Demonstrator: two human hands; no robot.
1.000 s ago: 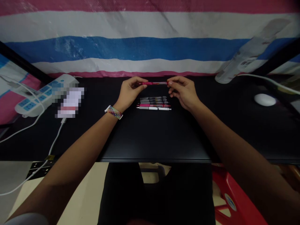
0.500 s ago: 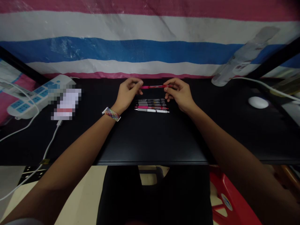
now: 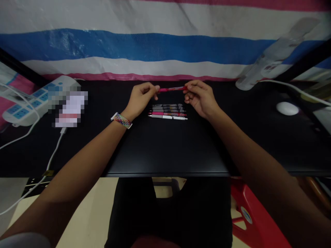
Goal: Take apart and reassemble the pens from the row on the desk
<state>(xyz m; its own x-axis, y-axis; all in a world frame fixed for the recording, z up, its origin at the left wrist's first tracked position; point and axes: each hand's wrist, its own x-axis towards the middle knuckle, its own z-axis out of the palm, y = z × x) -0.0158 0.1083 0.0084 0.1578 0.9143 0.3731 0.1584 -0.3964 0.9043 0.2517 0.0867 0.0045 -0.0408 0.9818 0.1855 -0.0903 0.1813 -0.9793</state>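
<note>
The left hand point(image 3: 139, 99) and the right hand point(image 3: 201, 98) each pinch one end of a pink pen point(image 3: 172, 89) with closed fingertips, holding it in the air between them. Its long axis runs from 9 to 3 o'clock, and both hands are equally near. At 6 o'clock from it, a row of pens point(image 3: 168, 112) lies parallel on the black desk point(image 3: 165, 148), with a power strip point(image 3: 28, 106) far off at 9 and a mouse point(image 3: 287, 108) at 3.
</note>
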